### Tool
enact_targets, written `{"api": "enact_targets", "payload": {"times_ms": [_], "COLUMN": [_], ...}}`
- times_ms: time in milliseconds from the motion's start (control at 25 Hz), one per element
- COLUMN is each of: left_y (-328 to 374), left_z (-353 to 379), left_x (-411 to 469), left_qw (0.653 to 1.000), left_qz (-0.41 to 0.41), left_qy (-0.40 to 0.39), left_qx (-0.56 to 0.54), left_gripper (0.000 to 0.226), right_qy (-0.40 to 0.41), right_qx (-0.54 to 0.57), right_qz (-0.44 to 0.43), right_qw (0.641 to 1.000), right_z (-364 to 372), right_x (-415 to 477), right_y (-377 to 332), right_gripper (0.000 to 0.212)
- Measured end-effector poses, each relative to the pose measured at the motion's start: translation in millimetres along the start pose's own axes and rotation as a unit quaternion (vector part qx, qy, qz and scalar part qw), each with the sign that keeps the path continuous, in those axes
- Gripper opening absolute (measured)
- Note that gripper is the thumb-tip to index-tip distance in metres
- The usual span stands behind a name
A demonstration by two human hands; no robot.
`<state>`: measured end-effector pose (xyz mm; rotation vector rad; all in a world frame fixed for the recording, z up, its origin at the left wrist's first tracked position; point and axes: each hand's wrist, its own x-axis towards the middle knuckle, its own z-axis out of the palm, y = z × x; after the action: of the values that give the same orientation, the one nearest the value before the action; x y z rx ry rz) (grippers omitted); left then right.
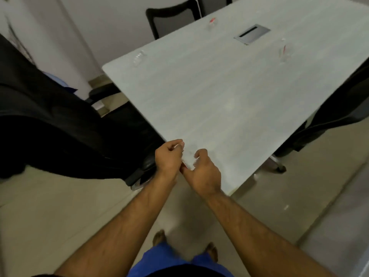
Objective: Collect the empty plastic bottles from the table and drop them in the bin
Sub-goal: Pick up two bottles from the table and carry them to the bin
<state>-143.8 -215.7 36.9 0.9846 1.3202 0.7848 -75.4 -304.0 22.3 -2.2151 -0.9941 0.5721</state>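
Most of the collecting looks undone: three clear bottles lie on the worktop (229, 100), one at the far left corner (139, 56), one far with a red cap (211, 22), one at the far right (284, 52). No bin is in view. At the near corner, the left hand (168, 158) and right hand (203, 172) curl around what seems a clear bottle (188, 156), each grip narrow, though blur hides it.

Bare forearms, blue trousers (159, 258), bare feet.
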Motion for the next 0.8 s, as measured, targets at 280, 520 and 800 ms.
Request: {"api": "enact_targets", "payload": {"times_ms": [280,520,800], "left_y": [27.6,30.0,52.9], "left_z": [-209.0,-434.4,-597.6], "left_x": [-54.8,-62.1,-19.1], "left_qw": [0.99,0.98,0.979], "left_qz": [-0.022,0.03,0.028], "left_qy": [-0.037,-0.049,0.076], "left_qx": [-0.136,-0.188,-0.187], "left_gripper": [0.021,0.021,0.017], "right_qy": [-0.351,-0.585,-0.464], "right_qx": [0.307,0.342,0.186], "right_qz": [0.022,0.072,-0.074], "right_qw": [0.884,0.732,0.863], "right_z": [74.5,198.5,320.9], "right_x": [-62.9,-144.0,-199.1], "right_y": [-101.1,-231.2,-379.4], "right_gripper": [0.049,0.052,0.056]}}
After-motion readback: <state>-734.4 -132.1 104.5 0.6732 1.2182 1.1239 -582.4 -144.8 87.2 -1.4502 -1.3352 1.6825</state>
